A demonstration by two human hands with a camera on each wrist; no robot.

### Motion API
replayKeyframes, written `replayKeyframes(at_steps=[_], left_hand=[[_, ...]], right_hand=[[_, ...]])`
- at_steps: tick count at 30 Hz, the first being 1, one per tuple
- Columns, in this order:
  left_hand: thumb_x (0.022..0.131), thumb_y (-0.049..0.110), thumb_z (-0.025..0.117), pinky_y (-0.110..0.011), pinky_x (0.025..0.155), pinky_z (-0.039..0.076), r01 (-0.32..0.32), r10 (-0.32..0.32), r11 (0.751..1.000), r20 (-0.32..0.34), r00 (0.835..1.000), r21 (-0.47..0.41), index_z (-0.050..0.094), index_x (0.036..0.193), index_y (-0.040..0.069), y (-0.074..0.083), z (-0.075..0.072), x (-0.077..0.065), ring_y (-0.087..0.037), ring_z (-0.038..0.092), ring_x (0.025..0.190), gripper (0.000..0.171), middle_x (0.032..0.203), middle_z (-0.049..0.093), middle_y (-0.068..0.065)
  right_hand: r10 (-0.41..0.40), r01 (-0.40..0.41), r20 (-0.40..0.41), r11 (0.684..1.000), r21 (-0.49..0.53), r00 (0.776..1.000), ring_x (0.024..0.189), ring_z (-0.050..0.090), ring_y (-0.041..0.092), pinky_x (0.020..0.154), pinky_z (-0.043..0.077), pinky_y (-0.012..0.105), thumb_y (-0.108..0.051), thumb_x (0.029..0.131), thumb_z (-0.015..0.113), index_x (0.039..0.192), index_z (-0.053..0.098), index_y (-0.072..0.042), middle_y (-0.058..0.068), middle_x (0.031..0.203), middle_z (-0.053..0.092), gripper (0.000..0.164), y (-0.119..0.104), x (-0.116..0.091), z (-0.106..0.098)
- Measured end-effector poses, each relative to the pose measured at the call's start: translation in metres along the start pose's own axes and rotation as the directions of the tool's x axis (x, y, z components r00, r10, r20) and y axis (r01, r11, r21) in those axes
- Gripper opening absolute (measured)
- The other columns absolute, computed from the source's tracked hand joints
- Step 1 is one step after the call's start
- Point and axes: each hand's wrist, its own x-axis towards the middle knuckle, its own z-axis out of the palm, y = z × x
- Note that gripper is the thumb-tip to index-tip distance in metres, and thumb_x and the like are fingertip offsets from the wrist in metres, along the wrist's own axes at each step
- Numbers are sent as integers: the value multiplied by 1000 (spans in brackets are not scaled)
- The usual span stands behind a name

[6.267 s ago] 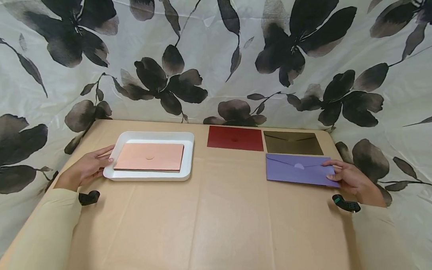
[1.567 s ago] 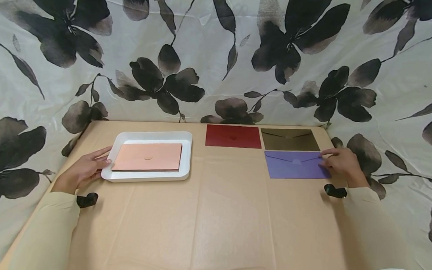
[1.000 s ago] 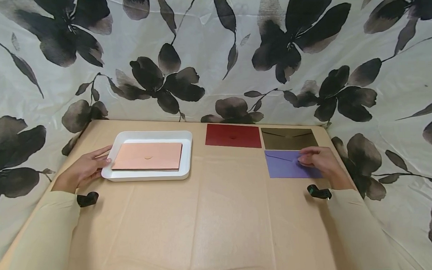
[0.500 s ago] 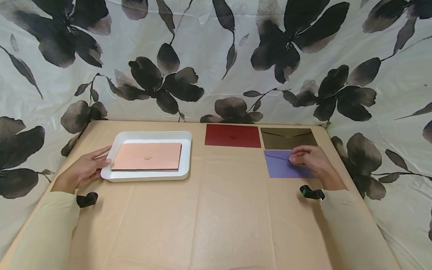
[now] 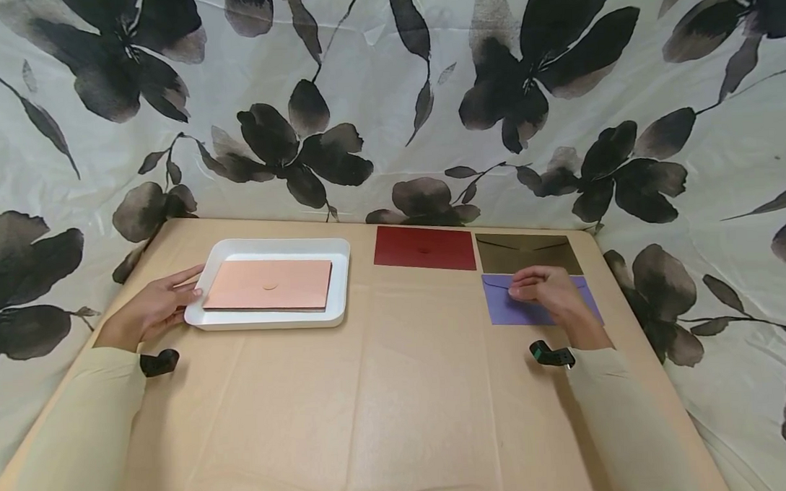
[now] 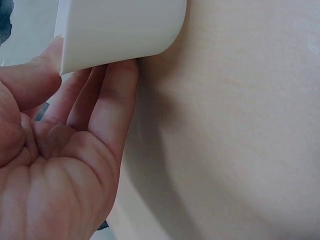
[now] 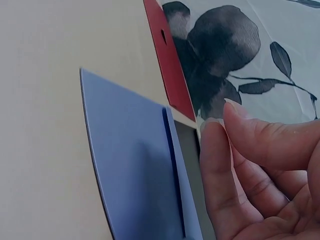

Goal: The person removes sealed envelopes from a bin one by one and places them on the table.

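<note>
I see the left hand point(image 5: 153, 309) pinching the white tray point(image 5: 340, 280) at nine o'clock, a peach envelope point(image 5: 268, 279) inside it; the right hand point(image 5: 551, 298), fingers loosely bent, hovers over a purple envelope point(image 5: 509, 311). Beyond, a gold envelope point(image 5: 530, 251) lies at twelve, a red envelope point(image 5: 424, 247) at ten.

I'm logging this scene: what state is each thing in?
White tray, right side up, left hand gripping it.
Pink envelope, flat inside the tray.
Red envelope, flat.
Gold envelope, flat, flap folded down.
Purple envelope, flat, flap folded down.
Right hand, fingers curled, nothing visibly held.
</note>
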Motion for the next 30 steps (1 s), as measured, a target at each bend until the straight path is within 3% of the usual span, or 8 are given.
replayKeyframes(at_steps=[14,30], left_hand=[[111,19,49,-20,83,58,4,-4,1000,-20,1000,21,1,167,20,0,0,0,13,62,95,74,171,3,-23],[111,16,49,-19,85,58,-14,14,999,-3,1000,-36,-1,168,21,0,4,-2,13,61,97,75,172,1,-22]], right_hand=[[-27,26,50,999,29,998,86,72,4,80,57,19,-3,91,77,128,61,14,-10,88,76,43,-8,0,26],[-72,57,127,992,115,989,83,72,6,79,59,20,6,88,76,126,59,18,-7,88,75,43,-22,3,59]])
